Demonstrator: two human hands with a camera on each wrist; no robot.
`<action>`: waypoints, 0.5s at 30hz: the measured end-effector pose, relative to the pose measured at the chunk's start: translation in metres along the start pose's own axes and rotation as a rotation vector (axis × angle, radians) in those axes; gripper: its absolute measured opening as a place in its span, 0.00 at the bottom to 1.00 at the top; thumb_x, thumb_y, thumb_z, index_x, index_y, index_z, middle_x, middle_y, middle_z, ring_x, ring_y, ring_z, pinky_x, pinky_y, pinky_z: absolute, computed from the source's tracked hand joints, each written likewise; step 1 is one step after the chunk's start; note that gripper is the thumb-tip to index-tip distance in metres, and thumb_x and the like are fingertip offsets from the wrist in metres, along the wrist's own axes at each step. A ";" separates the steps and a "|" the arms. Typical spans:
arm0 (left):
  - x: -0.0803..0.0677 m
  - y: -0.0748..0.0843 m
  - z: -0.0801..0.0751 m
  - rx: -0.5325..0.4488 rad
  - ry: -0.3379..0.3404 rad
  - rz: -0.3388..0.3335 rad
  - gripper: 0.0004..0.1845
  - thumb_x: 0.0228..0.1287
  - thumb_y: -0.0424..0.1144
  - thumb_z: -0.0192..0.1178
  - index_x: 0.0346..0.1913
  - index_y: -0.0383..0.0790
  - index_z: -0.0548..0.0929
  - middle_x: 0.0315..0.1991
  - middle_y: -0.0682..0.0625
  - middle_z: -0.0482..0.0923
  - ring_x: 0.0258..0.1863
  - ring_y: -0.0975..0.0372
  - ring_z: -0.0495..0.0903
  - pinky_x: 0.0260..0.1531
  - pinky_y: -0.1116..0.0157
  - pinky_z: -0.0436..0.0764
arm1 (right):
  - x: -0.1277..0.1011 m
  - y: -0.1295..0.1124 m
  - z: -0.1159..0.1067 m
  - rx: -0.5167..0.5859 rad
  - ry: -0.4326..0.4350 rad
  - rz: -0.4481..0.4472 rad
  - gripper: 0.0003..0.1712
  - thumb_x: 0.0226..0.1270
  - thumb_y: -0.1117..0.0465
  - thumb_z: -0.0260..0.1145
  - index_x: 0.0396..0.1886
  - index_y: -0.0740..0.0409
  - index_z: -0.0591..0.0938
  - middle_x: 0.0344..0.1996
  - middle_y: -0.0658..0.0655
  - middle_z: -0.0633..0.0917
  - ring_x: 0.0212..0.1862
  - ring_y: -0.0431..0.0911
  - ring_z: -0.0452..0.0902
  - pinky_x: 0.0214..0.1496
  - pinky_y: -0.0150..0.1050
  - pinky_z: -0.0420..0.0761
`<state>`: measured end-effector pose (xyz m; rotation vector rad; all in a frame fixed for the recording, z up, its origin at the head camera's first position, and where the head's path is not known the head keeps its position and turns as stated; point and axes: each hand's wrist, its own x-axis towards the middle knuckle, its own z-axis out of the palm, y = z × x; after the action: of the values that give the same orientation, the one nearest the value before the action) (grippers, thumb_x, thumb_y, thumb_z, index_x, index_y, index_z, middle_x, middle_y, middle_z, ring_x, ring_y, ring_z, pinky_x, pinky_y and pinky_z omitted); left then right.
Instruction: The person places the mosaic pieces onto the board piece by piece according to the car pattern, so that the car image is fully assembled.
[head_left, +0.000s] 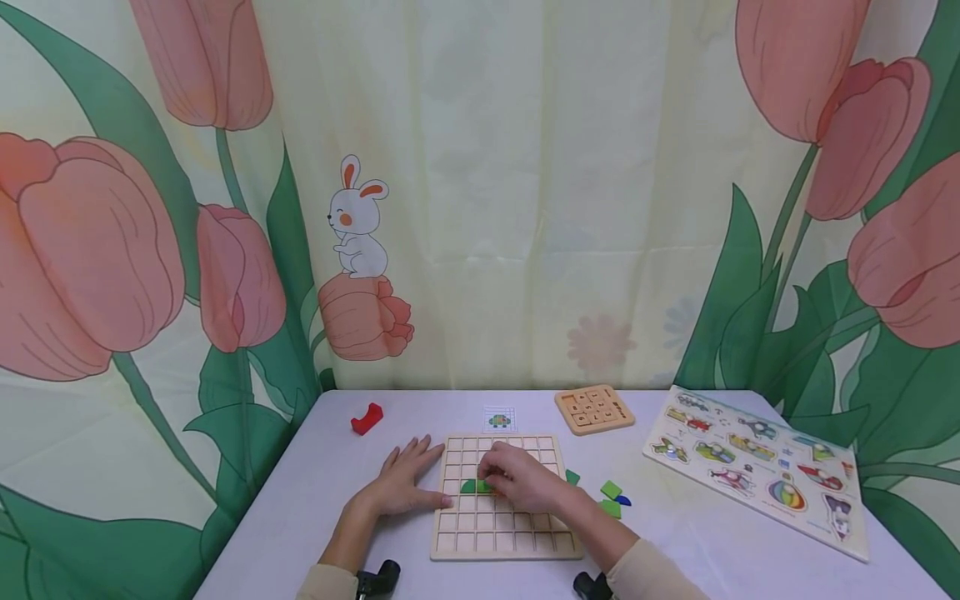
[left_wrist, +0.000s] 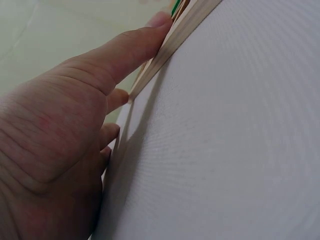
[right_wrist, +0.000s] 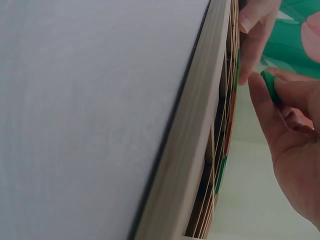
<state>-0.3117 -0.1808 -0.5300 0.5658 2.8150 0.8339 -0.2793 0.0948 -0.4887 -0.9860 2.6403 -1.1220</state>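
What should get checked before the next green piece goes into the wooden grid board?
1. Grid board lies flat on the table: ok.
2. Left hand steadies the board's left edge, fingers straight: ok.
3. Right hand has a grip on a green piece, pinched between fingers and thumb: ok.
4. Green pieces already in the grid sit fully in their cells: cannot tell, the hand covers part of them.
5. Pattern card is in sight behind the board: ok.
6. Spare pieces lie close on the right of the board: ok.
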 end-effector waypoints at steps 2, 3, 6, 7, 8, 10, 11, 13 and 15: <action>0.000 0.001 -0.001 -0.003 -0.002 -0.001 0.57 0.47 0.72 0.71 0.80 0.53 0.65 0.84 0.43 0.53 0.85 0.44 0.43 0.80 0.36 0.36 | 0.001 -0.001 0.000 -0.022 0.007 -0.014 0.07 0.73 0.71 0.65 0.44 0.57 0.85 0.39 0.49 0.82 0.40 0.34 0.74 0.47 0.30 0.78; -0.001 0.001 -0.001 -0.002 -0.003 -0.002 0.58 0.47 0.72 0.71 0.80 0.53 0.65 0.84 0.43 0.53 0.85 0.44 0.43 0.80 0.36 0.36 | 0.001 -0.002 0.000 -0.017 0.006 -0.011 0.07 0.72 0.71 0.66 0.44 0.57 0.85 0.39 0.50 0.84 0.40 0.34 0.74 0.47 0.30 0.79; 0.000 0.001 -0.001 0.000 -0.001 -0.005 0.58 0.47 0.72 0.72 0.80 0.53 0.66 0.84 0.43 0.53 0.85 0.44 0.43 0.80 0.36 0.37 | 0.003 -0.004 0.001 0.014 0.006 0.016 0.08 0.70 0.71 0.68 0.46 0.58 0.84 0.39 0.52 0.87 0.39 0.34 0.77 0.45 0.30 0.80; 0.000 0.001 -0.001 0.003 -0.003 -0.009 0.58 0.47 0.73 0.72 0.81 0.54 0.65 0.84 0.43 0.53 0.85 0.45 0.42 0.80 0.36 0.36 | 0.003 -0.004 0.001 0.024 0.008 0.027 0.09 0.70 0.70 0.69 0.47 0.58 0.84 0.39 0.53 0.88 0.39 0.34 0.78 0.45 0.30 0.80; 0.000 0.000 -0.001 0.003 -0.001 -0.009 0.58 0.47 0.73 0.72 0.80 0.54 0.65 0.84 0.43 0.53 0.85 0.45 0.43 0.80 0.36 0.36 | 0.003 -0.004 0.002 0.033 0.011 0.041 0.09 0.70 0.69 0.70 0.47 0.58 0.84 0.39 0.53 0.89 0.39 0.33 0.78 0.45 0.29 0.81; 0.000 0.000 0.000 0.000 0.000 -0.006 0.58 0.47 0.72 0.72 0.80 0.53 0.66 0.84 0.43 0.53 0.85 0.44 0.43 0.80 0.35 0.37 | 0.004 -0.004 0.003 0.046 0.026 0.050 0.08 0.69 0.68 0.71 0.46 0.58 0.85 0.37 0.52 0.89 0.38 0.33 0.80 0.44 0.29 0.82; 0.000 0.000 0.000 -0.002 -0.003 -0.007 0.58 0.47 0.72 0.72 0.80 0.53 0.66 0.84 0.43 0.53 0.85 0.44 0.43 0.80 0.35 0.36 | 0.005 -0.004 0.004 0.050 0.034 0.051 0.08 0.69 0.67 0.72 0.46 0.58 0.86 0.37 0.51 0.90 0.38 0.33 0.81 0.44 0.29 0.82; -0.001 0.000 0.000 -0.006 -0.005 -0.009 0.58 0.47 0.72 0.72 0.80 0.54 0.66 0.84 0.44 0.52 0.85 0.44 0.43 0.80 0.35 0.36 | 0.006 -0.005 0.005 0.058 0.045 0.049 0.08 0.68 0.67 0.72 0.45 0.58 0.88 0.36 0.50 0.90 0.37 0.33 0.81 0.43 0.28 0.83; -0.001 0.000 0.000 -0.010 -0.005 -0.011 0.58 0.47 0.72 0.72 0.80 0.53 0.66 0.84 0.43 0.52 0.85 0.44 0.43 0.80 0.35 0.36 | 0.007 -0.005 0.006 0.074 0.048 0.045 0.08 0.68 0.67 0.72 0.45 0.59 0.90 0.37 0.51 0.91 0.37 0.32 0.82 0.42 0.28 0.83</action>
<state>-0.3113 -0.1814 -0.5297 0.5504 2.8051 0.8421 -0.2800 0.0844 -0.4891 -0.8924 2.6229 -1.2387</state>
